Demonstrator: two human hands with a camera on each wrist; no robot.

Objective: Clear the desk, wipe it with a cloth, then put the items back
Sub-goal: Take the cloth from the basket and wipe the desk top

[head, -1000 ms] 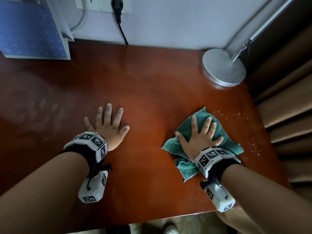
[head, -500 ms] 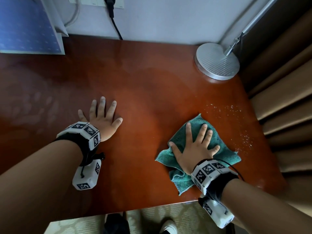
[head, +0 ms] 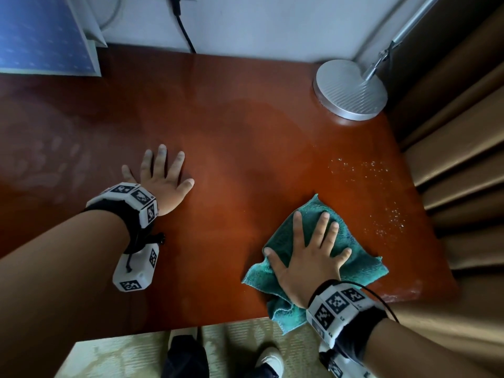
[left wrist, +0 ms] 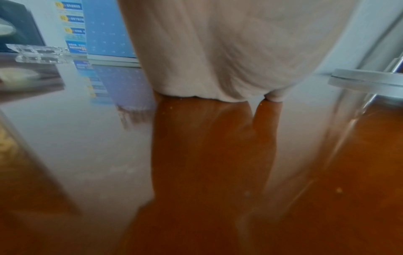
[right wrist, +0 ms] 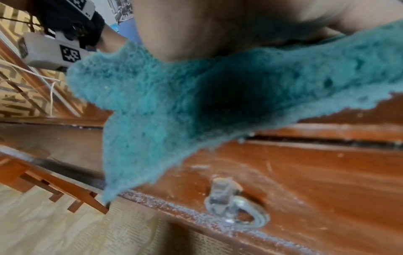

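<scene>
A teal cloth (head: 360,264) lies on the red-brown desk (head: 245,137) near its front right corner, one edge hanging over the front edge. My right hand (head: 311,255) presses flat on the cloth with its fingers spread. In the right wrist view the cloth (right wrist: 174,107) droops over the desk's front. My left hand (head: 161,175) rests flat on the bare desk top at the centre left, fingers spread, holding nothing. In the left wrist view the palm (left wrist: 218,51) fills the top above its reflection. Water droplets (head: 365,170) speckle the desk right of the cloth.
A round silver lamp base (head: 350,90) stands at the back right corner. A blue-and-white board (head: 46,36) leans at the back left beside a black cable (head: 185,34). Brown curtains (head: 463,159) hang to the right. A drawer ring handle (right wrist: 235,210) sits below the desk's front edge.
My right hand has drawn the cloth back toward the front edge, so its rear edge now hangs over. The left hand has stayed flat in the same place.
</scene>
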